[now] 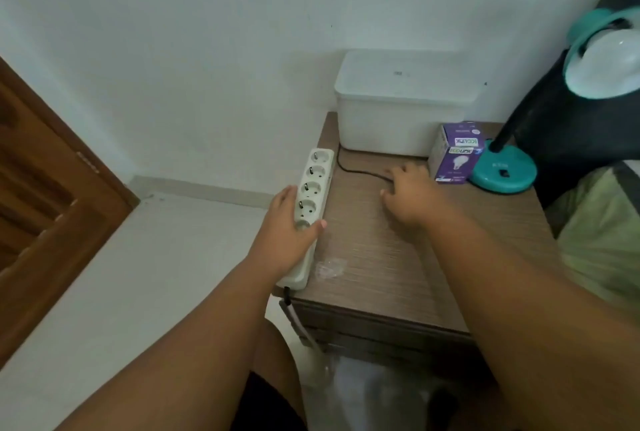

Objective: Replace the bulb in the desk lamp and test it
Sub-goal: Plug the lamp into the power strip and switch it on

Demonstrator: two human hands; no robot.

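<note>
A teal desk lamp stands at the table's far right on its round base (pixel 504 171), its shade (pixel 604 56) holding a white bulb (pixel 609 62). A purple bulb box (pixel 455 153) sits beside the base. The lamp's black cord (pixel 356 170) runs across the table and disappears under my right hand (pixel 410 193), whose fingers curl over its end; what they hold is hidden. My left hand (pixel 289 226) grips the white power strip (pixel 313 181) lying along the table's left edge.
A white lidded box (pixel 398 108) stands against the wall at the back of the brown wooden table (pixel 398 257). A crumpled clear wrapper (pixel 329 268) lies near the strip. A wooden door (pixel 45 195) is at left, green bedding (pixel 602 233) at right.
</note>
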